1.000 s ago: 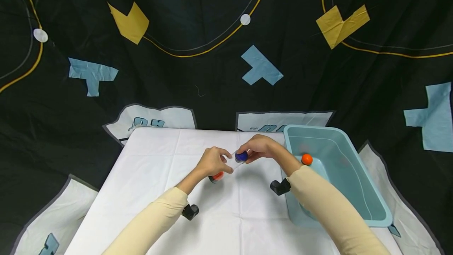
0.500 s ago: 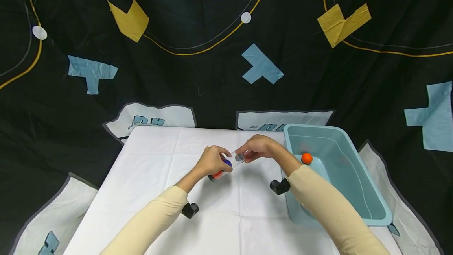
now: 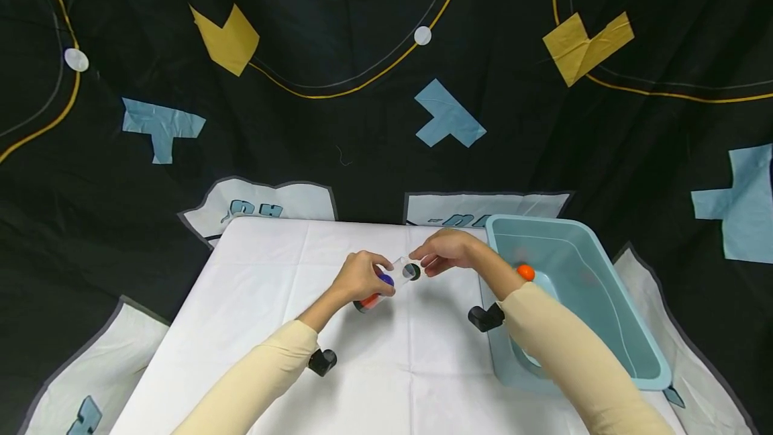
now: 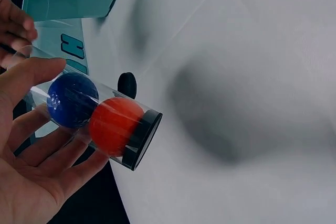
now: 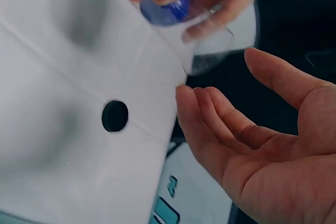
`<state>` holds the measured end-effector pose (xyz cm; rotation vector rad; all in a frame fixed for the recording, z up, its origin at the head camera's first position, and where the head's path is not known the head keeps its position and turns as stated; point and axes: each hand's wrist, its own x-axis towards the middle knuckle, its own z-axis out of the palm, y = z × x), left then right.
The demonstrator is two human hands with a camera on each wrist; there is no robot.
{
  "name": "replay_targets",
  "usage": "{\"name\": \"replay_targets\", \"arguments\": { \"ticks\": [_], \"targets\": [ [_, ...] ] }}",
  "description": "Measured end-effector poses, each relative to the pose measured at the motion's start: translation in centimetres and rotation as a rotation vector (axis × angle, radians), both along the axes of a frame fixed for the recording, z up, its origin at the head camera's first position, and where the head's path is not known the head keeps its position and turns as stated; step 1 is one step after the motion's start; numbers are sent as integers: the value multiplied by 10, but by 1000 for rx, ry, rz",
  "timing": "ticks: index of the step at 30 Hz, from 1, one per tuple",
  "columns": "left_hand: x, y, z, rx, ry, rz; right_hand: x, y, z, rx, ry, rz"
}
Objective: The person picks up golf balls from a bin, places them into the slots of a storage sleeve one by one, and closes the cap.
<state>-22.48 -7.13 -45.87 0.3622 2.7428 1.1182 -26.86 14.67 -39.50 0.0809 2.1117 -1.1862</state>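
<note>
My left hand (image 3: 362, 277) holds a clear tube (image 3: 398, 267) tilted above the white table, thumb on one side and fingers on the other. Inside the tube, a blue ball (image 4: 72, 99) lies against a red-orange ball (image 4: 116, 125), which sits by the black cap (image 4: 142, 142) at the lower end. The tube's upper end faces my right hand (image 5: 262, 145), whose fingers are spread and relaxed, apart from the tube, with nothing in them. On the table lies a round black lid (image 5: 115, 116), seen behind the tube's upper end in the head view.
A teal bin (image 3: 628, 327) stands at the table's right side, with an orange ball (image 3: 525, 272) inside. The white tabletop (image 3: 350, 395) spreads below both hands. A black cloth (image 3: 338, 153) with taped shapes hangs behind.
The blue ball has left my right fingers at the tube's mouth and slid down against the red-orange ball. My right hand has loosened and drawn slightly right. My left hand keeps its hold.
</note>
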Motion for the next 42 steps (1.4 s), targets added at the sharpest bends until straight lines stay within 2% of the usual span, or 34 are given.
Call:
{"name": "replay_targets", "arguments": {
  "ticks": [5,12,21,25,32,42],
  "targets": [
    [1,-5,-3,1,3,15,-1,30,14,-8,61,-22],
    [0,-10,-5,-2,3,23,-7,77,32,12,73,-52],
    [0,-10,-5,1,-3,25,-7,130,40,28,83,-92],
    [0,-10,-8,6,13,12,-4,151,31,23,58,-155],
    [3,-11,-11,0,1,5,1,181,5,30,43,-243],
    [4,-17,-11,17,17,5,8,205,-33,49,21,-379]
  ]
}}
